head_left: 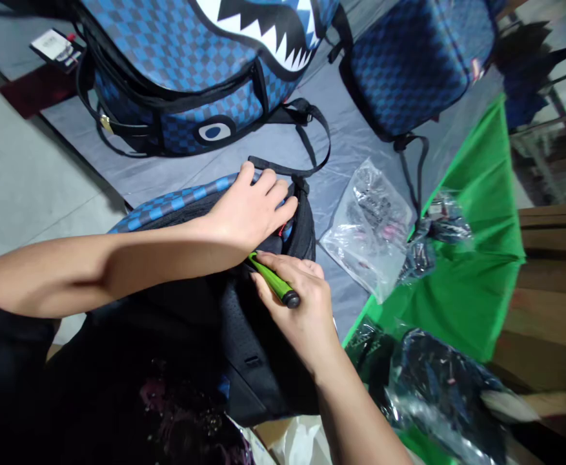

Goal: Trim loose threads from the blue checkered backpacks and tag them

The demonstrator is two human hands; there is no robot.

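Observation:
A blue-and-black checkered backpack lies nearest me, its black padded back panel turned toward my body. My left hand reaches across its top and grips the edge, fingers bent over the rim beside a small red detail. Just below, my right hand holds a slim green tool with a black end. The tool's far tip meets the black fabric under my left wrist, so its kind cannot be made out. A black strap curves down at the bag's right side.
A larger checkered backpack with a shark mouth lies beyond on the grey table cover. Another checkered bag is at the upper right. A clear plastic bag, green fabric and plastic-wrapped items lie to the right, near cardboard boxes.

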